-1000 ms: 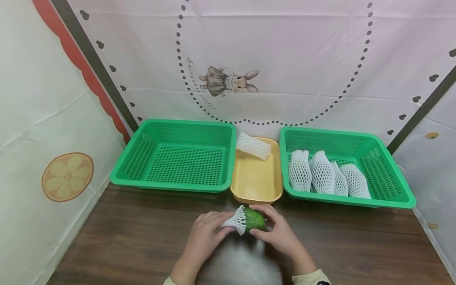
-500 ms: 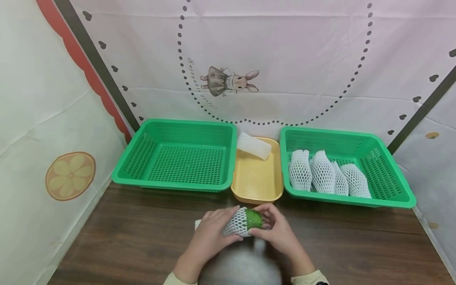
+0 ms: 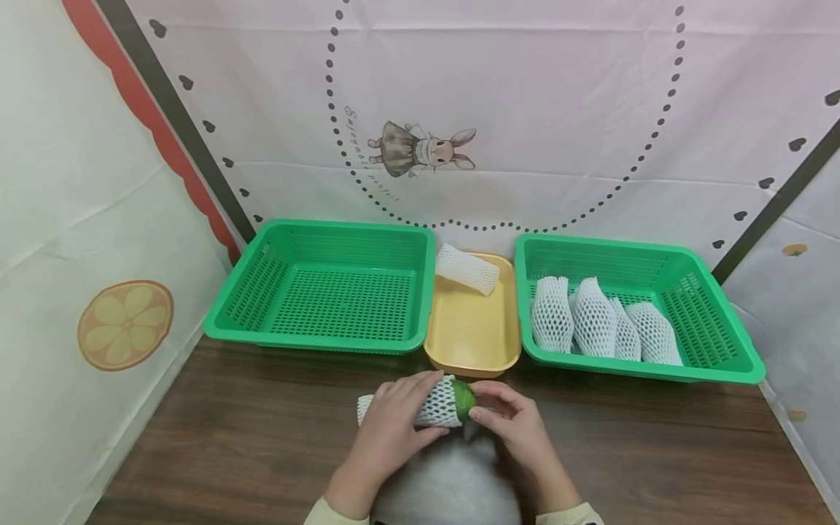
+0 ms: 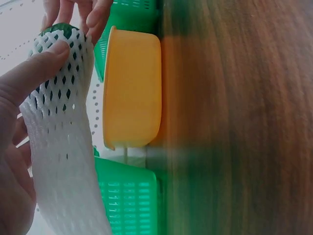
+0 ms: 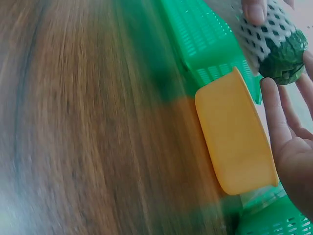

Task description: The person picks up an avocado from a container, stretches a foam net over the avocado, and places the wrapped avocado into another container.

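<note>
A dark green fruit with bumpy skin (image 3: 465, 401) lies mostly inside a white foam net sleeve (image 3: 438, 405), just in front of the yellow tray. Only its right end pokes out of the mesh. My left hand (image 3: 394, 426) grips the sleeve round the fruit, thumb over the net in the left wrist view. The sleeve's slack tail (image 4: 63, 171) trails past that palm. My right hand (image 3: 521, 430) holds the bare green end between thumb and fingers. In the right wrist view its fingertips touch the fruit (image 5: 286, 58) beside the net's edge.
A yellow tray (image 3: 472, 343) with one flat foam sleeve (image 3: 467, 268) stands between two green baskets. The left basket (image 3: 315, 341) shows its bare slatted floor. Several net-wrapped pieces (image 3: 593, 317) lie in the right basket (image 3: 695, 372). Behind them rises a printed cloth (image 3: 558, 109).
The foam sleeve has been drawn rightward over the green fruit, so less green shows. My left hand has shifted along the sleeve, and its tail now sticks out to the left.
</note>
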The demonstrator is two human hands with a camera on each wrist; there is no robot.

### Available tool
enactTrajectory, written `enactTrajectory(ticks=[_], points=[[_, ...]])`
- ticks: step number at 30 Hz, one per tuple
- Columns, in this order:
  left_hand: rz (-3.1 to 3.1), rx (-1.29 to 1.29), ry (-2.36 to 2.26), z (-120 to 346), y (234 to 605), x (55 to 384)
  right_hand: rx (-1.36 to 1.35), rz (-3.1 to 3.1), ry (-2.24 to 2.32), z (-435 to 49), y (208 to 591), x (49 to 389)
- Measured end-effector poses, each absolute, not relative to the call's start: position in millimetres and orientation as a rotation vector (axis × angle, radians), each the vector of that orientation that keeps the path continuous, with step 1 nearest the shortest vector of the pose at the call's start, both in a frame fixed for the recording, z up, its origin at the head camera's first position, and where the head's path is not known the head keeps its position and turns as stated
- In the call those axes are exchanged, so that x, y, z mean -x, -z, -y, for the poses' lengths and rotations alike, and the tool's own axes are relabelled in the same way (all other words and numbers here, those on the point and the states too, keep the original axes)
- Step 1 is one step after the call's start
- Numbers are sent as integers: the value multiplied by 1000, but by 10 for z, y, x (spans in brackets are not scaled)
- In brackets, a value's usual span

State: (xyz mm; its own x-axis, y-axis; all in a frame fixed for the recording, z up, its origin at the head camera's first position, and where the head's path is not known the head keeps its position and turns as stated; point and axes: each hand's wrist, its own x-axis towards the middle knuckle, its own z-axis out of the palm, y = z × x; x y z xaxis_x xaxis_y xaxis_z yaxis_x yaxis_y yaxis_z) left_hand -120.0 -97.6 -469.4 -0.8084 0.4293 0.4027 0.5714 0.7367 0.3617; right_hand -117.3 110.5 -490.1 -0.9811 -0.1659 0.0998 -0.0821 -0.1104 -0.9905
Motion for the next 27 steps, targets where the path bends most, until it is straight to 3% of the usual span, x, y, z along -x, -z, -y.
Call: enactTrajectory(ticks=[12,27], points=[[2578,931,647,834,4679,1240,382,-2080,2260,-1056,4930,1184],[2555,991,629,765,4667,1258,130,-2166,2031,-1105,4909,1197]])
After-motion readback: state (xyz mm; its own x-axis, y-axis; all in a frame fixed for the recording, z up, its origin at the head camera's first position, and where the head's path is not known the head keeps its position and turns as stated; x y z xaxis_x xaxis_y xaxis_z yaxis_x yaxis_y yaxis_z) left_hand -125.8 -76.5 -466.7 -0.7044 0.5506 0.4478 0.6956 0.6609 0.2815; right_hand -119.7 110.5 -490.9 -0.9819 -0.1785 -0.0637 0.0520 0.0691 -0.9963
